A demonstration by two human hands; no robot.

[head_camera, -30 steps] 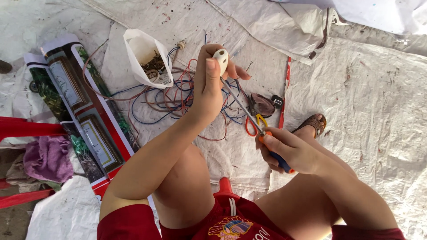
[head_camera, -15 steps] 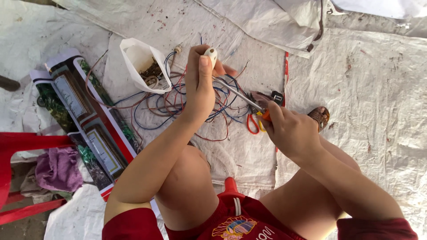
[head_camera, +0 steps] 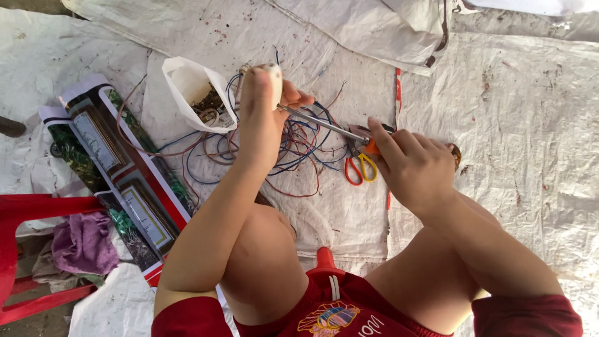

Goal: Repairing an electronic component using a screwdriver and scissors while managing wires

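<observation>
- Left hand (head_camera: 262,118) raised over the ground sheet, fingers curled shut around a small white fitting (head_camera: 272,73) held at the fingertips; only the fitting's top edge shows above the fingers, so its exact kind cannot be told.
- Right hand (head_camera: 415,168) closed around the orange handle of a screwdriver (head_camera: 324,125); grip is firm, forefinger laid along the handle.
- Screwdriver shaft is a thin metal rod; its long axis runs from the right hand up and leftward, tip meeting the left hand's fingertips just below the white fitting. Tip itself is hidden behind the fingers.
- Key relation: the fitting lies up and to the left of the right hand, in line with the shaft; the left hand is on it, the right hand apart from it by the length of the tool.
- Beneath both hands: tangle of coloured wires (head_camera: 293,150) on the white woven sheet (head_camera: 511,125).
- Small scissors with red and yellow loops (head_camera: 360,168) lie on the sheet just beside the right hand.
- White plastic bag (head_camera: 190,87), open, holding wire scraps, left of the left hand.
- Printed banner (head_camera: 118,181) and red plastic chair (head_camera: 25,212) with a purple cloth (head_camera: 84,240) at far left.
</observation>
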